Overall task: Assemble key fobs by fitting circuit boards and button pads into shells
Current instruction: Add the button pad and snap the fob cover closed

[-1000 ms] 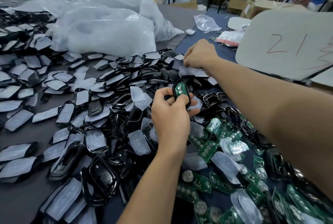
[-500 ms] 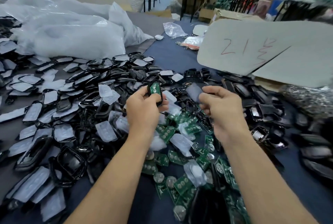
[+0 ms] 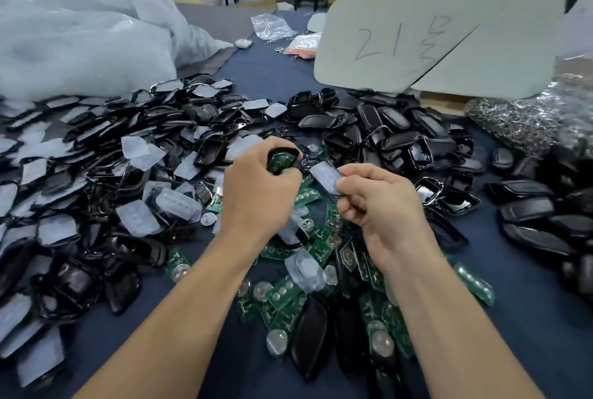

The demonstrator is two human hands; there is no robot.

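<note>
Your table (image 3: 276, 77) carries the whole job. At its far left corner lie bulky plastic bags (image 3: 80, 45). At the far right stands a grey card (image 3: 433, 35) marked in red.

Along the left side spreads a large heap of padded shell halves (image 3: 96, 174), which I judge to be part-built stock. Toward the right side sits a heap of bare black covers (image 3: 385, 129). Loose circuit boards (image 3: 288, 292) lie scattered at the middle of the near edge, many not yet fitted.

Your left hand (image 3: 256, 196) grips a black shell (image 3: 284, 151) above the middle of the table, fingers curled round it. A green board (image 3: 278, 163) sits inside it, so that step looks done for this unit.

Your right hand (image 3: 382, 206), just beside, pinches a translucent button pad (image 3: 324, 175) between thumb and forefinger, the other fingers curled in. The pad is apart from the shell, not yet seated.

Judgement: one fob is mid-assembly, with pad and closing outstanding. Going by the loose parts, the bulk of the batch remains.
</note>
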